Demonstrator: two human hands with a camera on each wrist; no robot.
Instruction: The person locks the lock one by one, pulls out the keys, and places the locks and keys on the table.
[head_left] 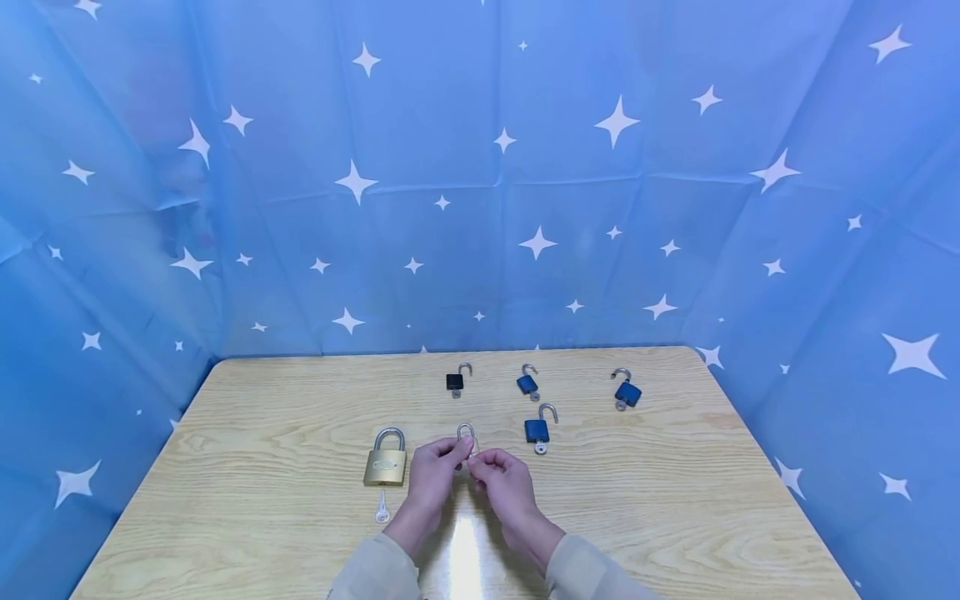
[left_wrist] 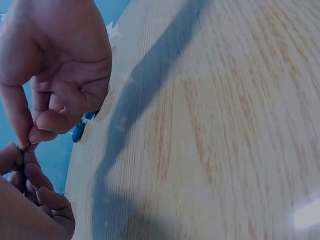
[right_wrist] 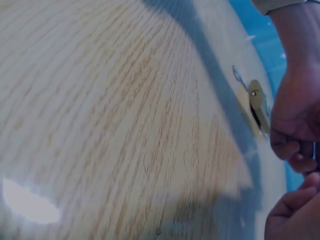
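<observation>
In the head view, my left hand [head_left: 433, 475] holds a small padlock whose silver shackle [head_left: 466, 429] stands up above the fingertips. Its body is mostly hidden by fingers. My right hand [head_left: 507, 485] meets it from the right, thumb and forefinger pinched together at its lower side; whatever they pinch is too small to identify. The left wrist view shows a small brassy piece [left_wrist: 20, 157] between the left hand [left_wrist: 35, 205] and the right hand [left_wrist: 70, 65]. Fingers of both hands are curled close together in the right wrist view, left hand [right_wrist: 300, 105] above right hand [right_wrist: 295, 215].
Left of the hands lies a large brass padlock [head_left: 386, 467] with a key [head_left: 382, 508] below it. Behind are a black padlock [head_left: 454, 382] and blue padlocks [head_left: 527, 383] [head_left: 537, 431] [head_left: 627, 393], shackles open, keys inserted. A starred blue curtain [head_left: 480, 250] surrounds the wooden table [head_left: 262, 458].
</observation>
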